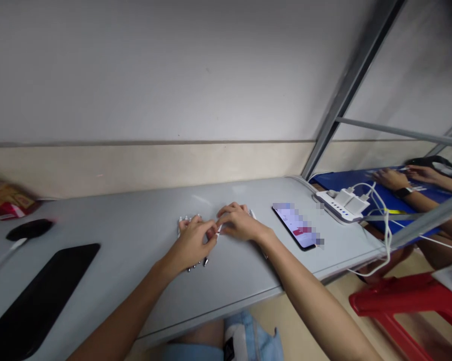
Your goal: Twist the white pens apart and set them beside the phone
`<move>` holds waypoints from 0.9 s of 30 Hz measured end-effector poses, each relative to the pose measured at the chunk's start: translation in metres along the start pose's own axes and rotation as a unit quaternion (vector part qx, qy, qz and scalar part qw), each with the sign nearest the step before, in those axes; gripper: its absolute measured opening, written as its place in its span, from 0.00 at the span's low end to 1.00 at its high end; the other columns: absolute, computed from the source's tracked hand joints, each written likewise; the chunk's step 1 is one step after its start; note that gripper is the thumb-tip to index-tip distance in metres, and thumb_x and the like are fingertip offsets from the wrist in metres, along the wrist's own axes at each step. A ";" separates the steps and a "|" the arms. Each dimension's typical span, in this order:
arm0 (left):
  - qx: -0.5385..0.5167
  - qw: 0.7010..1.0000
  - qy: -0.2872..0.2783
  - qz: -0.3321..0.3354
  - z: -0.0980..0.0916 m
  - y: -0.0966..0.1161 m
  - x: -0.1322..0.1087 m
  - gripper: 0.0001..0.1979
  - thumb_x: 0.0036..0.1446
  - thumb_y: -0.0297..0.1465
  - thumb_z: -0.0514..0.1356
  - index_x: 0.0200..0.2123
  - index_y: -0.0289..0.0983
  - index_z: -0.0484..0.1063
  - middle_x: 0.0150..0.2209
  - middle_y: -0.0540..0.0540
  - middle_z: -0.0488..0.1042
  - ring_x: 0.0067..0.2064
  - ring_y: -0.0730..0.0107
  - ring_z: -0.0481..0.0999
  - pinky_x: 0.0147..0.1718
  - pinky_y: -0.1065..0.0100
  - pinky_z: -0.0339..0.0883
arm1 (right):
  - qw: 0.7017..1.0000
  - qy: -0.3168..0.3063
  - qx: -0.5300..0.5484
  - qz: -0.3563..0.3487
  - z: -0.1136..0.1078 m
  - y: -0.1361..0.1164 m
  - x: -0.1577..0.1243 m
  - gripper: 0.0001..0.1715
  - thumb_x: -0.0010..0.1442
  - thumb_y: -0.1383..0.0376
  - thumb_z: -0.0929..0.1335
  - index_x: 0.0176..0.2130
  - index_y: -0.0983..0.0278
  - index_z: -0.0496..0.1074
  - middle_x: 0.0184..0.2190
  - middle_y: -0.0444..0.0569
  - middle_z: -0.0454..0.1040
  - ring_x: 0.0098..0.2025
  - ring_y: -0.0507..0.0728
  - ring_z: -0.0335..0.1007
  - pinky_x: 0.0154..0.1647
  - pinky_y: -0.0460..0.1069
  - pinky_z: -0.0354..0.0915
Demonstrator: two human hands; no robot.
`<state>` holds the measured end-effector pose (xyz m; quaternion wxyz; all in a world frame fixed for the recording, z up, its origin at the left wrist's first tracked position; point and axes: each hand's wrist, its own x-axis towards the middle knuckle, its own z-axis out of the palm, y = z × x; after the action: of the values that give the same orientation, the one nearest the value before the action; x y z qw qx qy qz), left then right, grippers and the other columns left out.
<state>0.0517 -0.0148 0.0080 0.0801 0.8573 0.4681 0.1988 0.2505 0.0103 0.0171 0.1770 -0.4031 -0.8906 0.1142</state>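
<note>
Pinching one pen between two hands

No writing is legible; the phone screen is blurred.

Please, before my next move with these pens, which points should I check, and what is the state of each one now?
1. Left hand rests on the pens: ok.
2. Right hand touches the pens: ok.
3. Firm grip on a single pen: cannot tell, the fingers hide it.
4. Phone lies apart from both hands: ok.
5. Pens lie fully on the table, away from its near edge: ok.
</note>
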 end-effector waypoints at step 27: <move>0.093 0.992 0.089 -0.001 -0.019 -0.008 0.006 0.11 0.61 0.25 0.46 0.28 0.38 0.64 0.27 0.47 0.71 0.33 0.64 0.68 0.35 0.63 0.53 | 0.924 0.027 0.353 0.145 -0.014 -0.004 0.001 0.27 0.63 0.48 0.59 0.27 0.65 0.67 0.19 0.39 0.54 0.21 0.48 0.47 0.23 0.45 0.48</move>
<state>0.0406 -0.0058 0.0243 -0.0419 0.8396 0.4903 0.2298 0.2532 0.0094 0.0316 0.3137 -0.4422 -0.7192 0.4347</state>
